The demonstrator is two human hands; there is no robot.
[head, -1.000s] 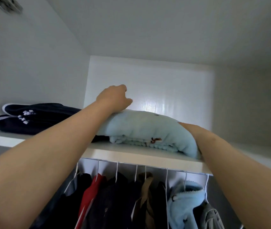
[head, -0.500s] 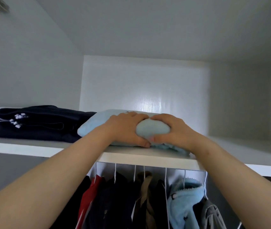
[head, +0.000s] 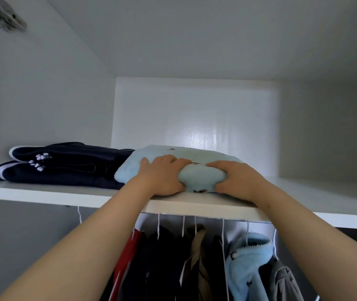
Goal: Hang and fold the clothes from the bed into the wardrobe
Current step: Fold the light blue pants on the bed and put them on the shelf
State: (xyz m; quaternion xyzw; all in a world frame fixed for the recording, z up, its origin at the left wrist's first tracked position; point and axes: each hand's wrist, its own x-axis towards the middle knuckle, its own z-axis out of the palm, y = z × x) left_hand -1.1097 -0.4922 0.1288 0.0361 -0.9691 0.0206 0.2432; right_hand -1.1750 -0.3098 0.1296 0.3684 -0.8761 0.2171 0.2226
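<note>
**Folded pale-blue fleece, top shelf of wardrobe, both hands on it**

Item: pale-blue fleece (head: 201,154), folded into a thick pad with small dark motifs on the pile. It lies flat on the white shelf (head: 42,191), near the front edge and roughly mid-width.

Hold: the left hand (head: 162,174) takes the front fold at the pad's 7 o'clock and the right hand (head: 236,177) at its 5 o'clock. The fingers (head: 173,161) of both are curled over the top, squeezing a bulge of fabric up between the two hands.

Handling (judged): light, soft and springy. It gives readily under pressure and will puff back once let go. The pile grips skin well, so slipping is unlikely. The weak point is the fold itself, since a one-sided pull would let the layers slide open. It is best taken at the front fold with both hands, or pushed flat from above.

Neighbours:
- At 9 o'clock, touching the pad or just beside it, is a navy stack (head: 64,166) of folded garments with white trim.
- At 3 o'clock is bare shelf.
- At 12 o'clock is the wardrobe (head: 195,118) back panel.
- At 6 o'clock, under the shelf, white hangers (head: 158,224) carry a red garment (head: 127,253), dark coats, a tan piece (head: 197,242) and a second blue fleece (head: 247,255).
- At 10 o'clock in view is a door hinge (head: 5,17).
</note>
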